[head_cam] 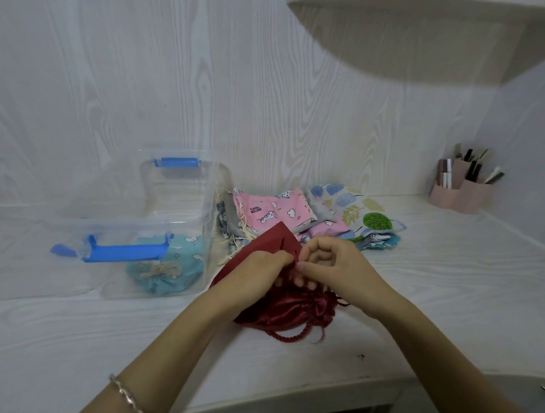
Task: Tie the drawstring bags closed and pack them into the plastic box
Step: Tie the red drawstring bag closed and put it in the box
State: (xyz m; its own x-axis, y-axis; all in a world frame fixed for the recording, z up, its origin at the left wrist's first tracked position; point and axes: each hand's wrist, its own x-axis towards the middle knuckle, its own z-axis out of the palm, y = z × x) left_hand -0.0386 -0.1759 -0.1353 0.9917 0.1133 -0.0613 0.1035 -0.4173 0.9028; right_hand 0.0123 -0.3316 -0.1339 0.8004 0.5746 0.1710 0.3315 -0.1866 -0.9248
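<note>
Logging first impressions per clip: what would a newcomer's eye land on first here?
The dark red satin bag lies mid-desk, with the left hand and the right hand gripping it. To its left, the clear plastic box holds one tied teal bag; a pile of printed bags sits behind the hands.

Quantities: one plastic box (pixel 134 220), two blue latches (pixel 125 251), one teal bag (pixel 171 268), one red bag (pixel 290 310), one pink organizer (pixel 461 198).

A home desk nook: white wood-grain desk (pixel 78 338), shelf (pixel 412 6), pink cosmetics organiser (pixel 461 194)
</note>
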